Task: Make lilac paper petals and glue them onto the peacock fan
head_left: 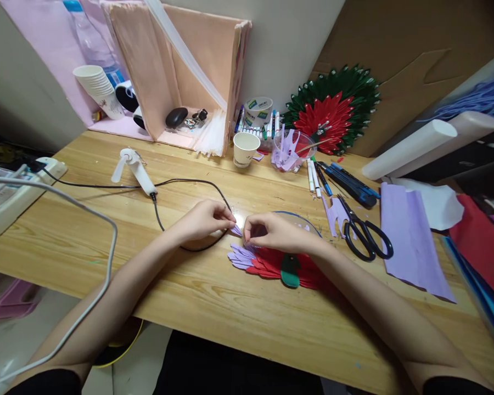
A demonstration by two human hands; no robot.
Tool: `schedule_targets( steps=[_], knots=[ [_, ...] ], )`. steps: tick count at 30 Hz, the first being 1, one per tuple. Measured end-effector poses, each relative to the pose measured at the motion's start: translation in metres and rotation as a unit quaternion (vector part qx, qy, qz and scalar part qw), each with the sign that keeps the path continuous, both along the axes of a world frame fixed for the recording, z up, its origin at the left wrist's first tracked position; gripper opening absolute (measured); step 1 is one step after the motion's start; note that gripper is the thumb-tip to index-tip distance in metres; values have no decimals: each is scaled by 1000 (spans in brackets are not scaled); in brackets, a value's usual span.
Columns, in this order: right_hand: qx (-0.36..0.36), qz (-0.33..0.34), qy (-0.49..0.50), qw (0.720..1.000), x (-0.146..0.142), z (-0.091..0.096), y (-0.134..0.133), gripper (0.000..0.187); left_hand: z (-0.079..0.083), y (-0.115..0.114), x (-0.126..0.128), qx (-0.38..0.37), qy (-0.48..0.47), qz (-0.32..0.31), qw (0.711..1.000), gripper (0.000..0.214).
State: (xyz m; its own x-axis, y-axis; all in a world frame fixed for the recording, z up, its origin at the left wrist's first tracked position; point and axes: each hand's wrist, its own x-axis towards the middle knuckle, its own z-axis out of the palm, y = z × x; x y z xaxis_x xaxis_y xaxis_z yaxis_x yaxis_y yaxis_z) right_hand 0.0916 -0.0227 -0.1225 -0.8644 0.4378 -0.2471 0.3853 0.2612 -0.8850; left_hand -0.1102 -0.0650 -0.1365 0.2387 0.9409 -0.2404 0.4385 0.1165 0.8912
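My left hand [208, 219] is closed in a pinch on a small pointed purple paper petal [236, 229]. Close beside it, the thumb and fingertips of my right hand [271, 230] are pressed together near the petal's tip; whatever they hold is too small to make out. Beneath my right hand lies a paper craft piece with a fan of purple petals [241, 257], layered red petals [265, 264] and a green rounded piece [290, 272]. My right hand and forearm hide part of it. A blue-rimmed round thing [298, 218] shows just behind that hand.
Black scissors [364, 233], purple paper [411, 236] and a blue cutter [352, 184] lie at right. Behind stand a paper cup [246, 149], a tub of purple scraps [290, 153] and a red-green paper fan [333, 112]. A white handheld device [138, 170] trails a black cable at left.
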Motion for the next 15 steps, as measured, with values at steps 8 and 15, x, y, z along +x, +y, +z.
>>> schedule_targets(
  steps=[8, 15],
  knots=[
    [-52, -9, 8, 999, -1, -1, 3, 6, 1, -5, 7, -6, 3, -22, 1000, 14],
    [-62, -13, 7, 998, -1, -1, 5, 5, 1, -7, 9, 0, 14, -42, 999, 16]
  ],
)
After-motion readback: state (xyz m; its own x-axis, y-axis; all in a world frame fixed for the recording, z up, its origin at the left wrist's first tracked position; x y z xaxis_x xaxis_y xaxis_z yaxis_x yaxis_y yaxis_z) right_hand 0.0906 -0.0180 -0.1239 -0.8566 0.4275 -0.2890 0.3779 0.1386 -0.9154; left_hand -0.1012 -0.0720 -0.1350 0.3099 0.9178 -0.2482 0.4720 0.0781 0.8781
